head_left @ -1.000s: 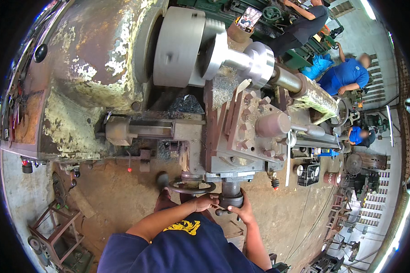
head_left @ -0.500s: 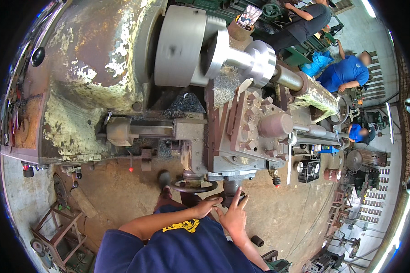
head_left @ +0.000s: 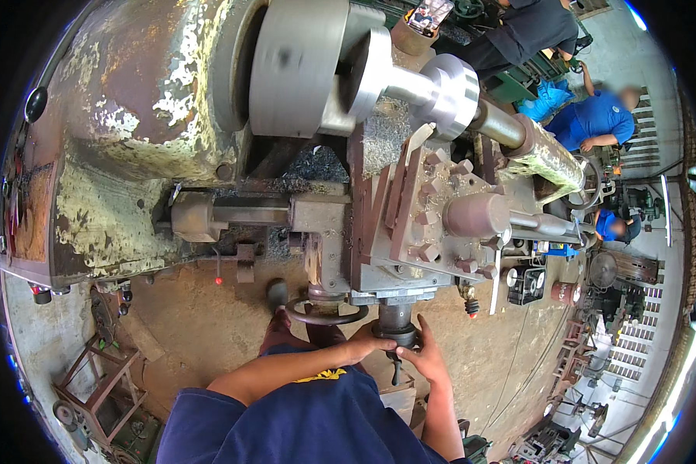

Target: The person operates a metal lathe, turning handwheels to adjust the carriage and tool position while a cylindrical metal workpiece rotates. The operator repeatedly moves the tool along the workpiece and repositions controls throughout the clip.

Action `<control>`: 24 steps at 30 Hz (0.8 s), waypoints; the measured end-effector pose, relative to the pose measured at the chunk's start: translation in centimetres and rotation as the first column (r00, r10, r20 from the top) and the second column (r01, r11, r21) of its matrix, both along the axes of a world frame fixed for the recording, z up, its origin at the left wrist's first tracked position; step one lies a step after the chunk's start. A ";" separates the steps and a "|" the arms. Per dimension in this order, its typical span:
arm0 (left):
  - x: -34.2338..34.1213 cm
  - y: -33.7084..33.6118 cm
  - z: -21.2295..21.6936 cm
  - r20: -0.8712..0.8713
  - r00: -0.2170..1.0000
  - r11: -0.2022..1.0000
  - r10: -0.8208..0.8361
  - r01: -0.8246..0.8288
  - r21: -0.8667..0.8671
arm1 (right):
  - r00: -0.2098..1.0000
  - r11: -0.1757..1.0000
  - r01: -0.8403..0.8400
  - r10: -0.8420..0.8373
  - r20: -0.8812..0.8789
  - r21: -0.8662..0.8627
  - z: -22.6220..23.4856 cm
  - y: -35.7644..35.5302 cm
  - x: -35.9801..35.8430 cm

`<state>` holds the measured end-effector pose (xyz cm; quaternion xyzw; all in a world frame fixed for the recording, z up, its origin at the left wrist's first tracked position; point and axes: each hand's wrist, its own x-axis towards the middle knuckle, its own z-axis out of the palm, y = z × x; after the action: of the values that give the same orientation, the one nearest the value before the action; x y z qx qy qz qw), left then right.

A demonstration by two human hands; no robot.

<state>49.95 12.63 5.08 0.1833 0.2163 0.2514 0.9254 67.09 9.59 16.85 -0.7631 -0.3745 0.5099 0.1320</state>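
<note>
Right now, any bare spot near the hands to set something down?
Bare floor left of the handwheel, up to the metal frame. More floor right of the right hand. Crowded: both hands, left hand included, at the crank under the tool post.

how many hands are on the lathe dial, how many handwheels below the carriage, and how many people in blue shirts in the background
hands on the cross-slide dial: 2, the left hand and the right hand
handwheel below the carriage: 1
people in blue shirts in the background: 2
total: 5
</note>
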 end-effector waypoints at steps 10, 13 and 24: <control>1.2 0.0 -5.4 0.423 0.900 0.993 -0.106 0.117 0.000 | 0.527 0.878 0.478 -0.316 -0.789 -0.032 -9.7 -5.9 0.5; 0.9 0.3 -4.9 0.428 0.898 0.993 -0.106 0.115 0.005 | 0.446 0.870 0.467 -0.385 -0.808 -0.157 -10.5 -7.2 1.0; -0.1 -1.0 -4.4 0.151 0.988 0.999 0.030 -0.034 0.024 | 0.647 0.896 0.439 -0.362 -0.671 -0.059 -8.5 -5.7 0.8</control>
<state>49.82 11.58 0.65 0.1726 0.1452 0.2824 0.9324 67.88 3.90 8.39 -0.5849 -0.1513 0.6849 0.4074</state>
